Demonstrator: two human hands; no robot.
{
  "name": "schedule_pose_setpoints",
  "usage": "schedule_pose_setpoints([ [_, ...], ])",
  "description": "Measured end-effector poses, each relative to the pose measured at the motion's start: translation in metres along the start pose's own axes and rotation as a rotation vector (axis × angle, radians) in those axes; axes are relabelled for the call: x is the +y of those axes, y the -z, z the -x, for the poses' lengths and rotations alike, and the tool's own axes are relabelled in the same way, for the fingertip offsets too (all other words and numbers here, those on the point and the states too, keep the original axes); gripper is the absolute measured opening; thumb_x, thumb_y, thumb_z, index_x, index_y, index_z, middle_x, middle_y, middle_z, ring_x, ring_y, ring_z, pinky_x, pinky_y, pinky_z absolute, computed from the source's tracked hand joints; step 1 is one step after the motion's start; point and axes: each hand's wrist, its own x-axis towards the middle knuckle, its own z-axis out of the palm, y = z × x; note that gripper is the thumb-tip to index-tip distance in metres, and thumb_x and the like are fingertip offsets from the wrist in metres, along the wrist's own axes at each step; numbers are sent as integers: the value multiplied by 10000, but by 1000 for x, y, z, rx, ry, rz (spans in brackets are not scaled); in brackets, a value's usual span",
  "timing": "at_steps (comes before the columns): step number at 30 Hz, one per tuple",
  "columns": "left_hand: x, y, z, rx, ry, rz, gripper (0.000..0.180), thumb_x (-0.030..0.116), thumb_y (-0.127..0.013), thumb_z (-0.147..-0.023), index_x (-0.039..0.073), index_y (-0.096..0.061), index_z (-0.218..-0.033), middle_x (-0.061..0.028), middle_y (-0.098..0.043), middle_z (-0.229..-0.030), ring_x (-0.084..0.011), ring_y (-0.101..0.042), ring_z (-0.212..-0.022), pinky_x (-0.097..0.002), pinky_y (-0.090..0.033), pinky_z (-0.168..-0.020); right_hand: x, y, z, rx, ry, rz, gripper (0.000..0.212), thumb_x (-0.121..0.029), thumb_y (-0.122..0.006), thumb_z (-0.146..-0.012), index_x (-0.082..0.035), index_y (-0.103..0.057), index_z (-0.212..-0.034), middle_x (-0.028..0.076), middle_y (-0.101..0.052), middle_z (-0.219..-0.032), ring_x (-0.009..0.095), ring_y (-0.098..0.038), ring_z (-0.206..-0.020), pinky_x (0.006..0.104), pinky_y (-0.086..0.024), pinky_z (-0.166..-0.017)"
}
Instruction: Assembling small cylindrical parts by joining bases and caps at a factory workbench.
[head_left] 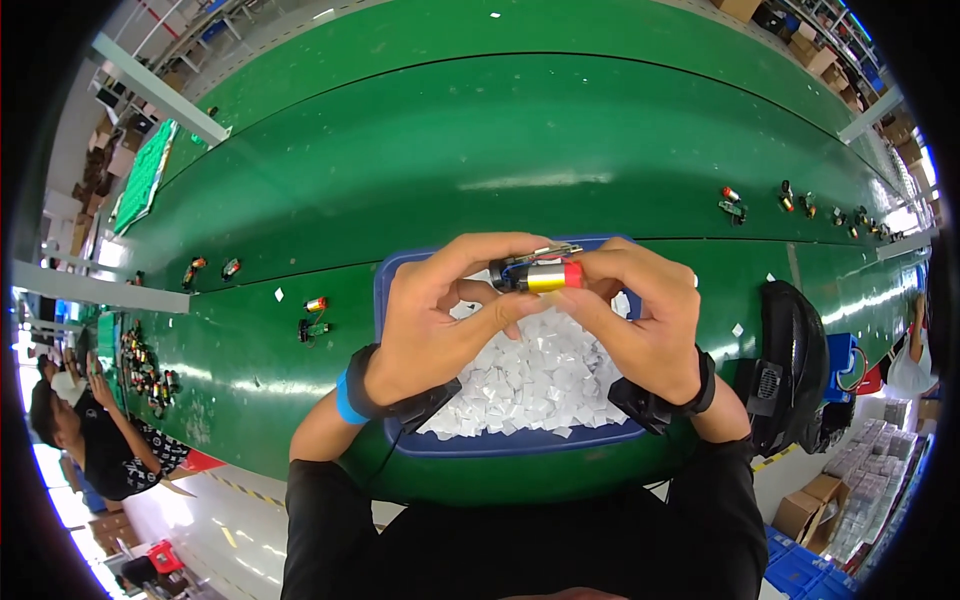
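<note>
Between my two hands, above a blue bin, is a small cylinder assembly [543, 277] with a gold and silver body, a red end, a black end and a thin circuit board along its upper side. My left hand [440, 305] pinches the black end between thumb and fingers. The thumb and forefinger of my right hand [637, 308] close on the red end. Under both hands, the blue bin [515, 443] holds a heap of small white paper-like squares [545, 385]. Fingers hide part of the assembly.
Similar assemblies lie on the green table, one at left [315, 314], others at right [735, 205]. A black bag [790, 360] and a blue box [842, 362] sit at the right. Another person [95, 435] works at the left beside a cluster of parts [145, 370].
</note>
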Motion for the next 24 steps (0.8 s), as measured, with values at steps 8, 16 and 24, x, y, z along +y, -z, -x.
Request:
schedule_pose_setpoints([
  [8, 2, 0, 2, -16, -14, -126, 390, -36, -720, -892, -54, -622, -1270, -185, -674, -1223, -136, -701, -836, -222, -581, -524, 0, -7, 3, 77, -28, -136, 208, -3, -789, -836, 56, -722, -1023, 107, -721, -808, 104, -634, -588, 212, -439, -521],
  [16, 0, -2, -3, -82, -106, -135, 383, 37, -679, -951, -80, -542, -1289, -298, -640, -1233, -222, -705, -890, -265, -593, -560, 1, -2, 7, 56, 24, -88, 219, -18, -821, -816, 52, -721, -999, 106, -716, -776, 96, -647, -579, 204, -440, -501],
  [24, -4, -6, -3, -44, -155, -36, 357, -43, -697, -900, -84, -600, -1242, -270, -653, -1251, -176, -715, -818, -250, -609, -568, 2, 1, 8, 53, 78, -39, 205, -27, -827, -816, 47, -724, -977, 102, -707, -749, 92, -648, -572, 212, -445, -492],
])
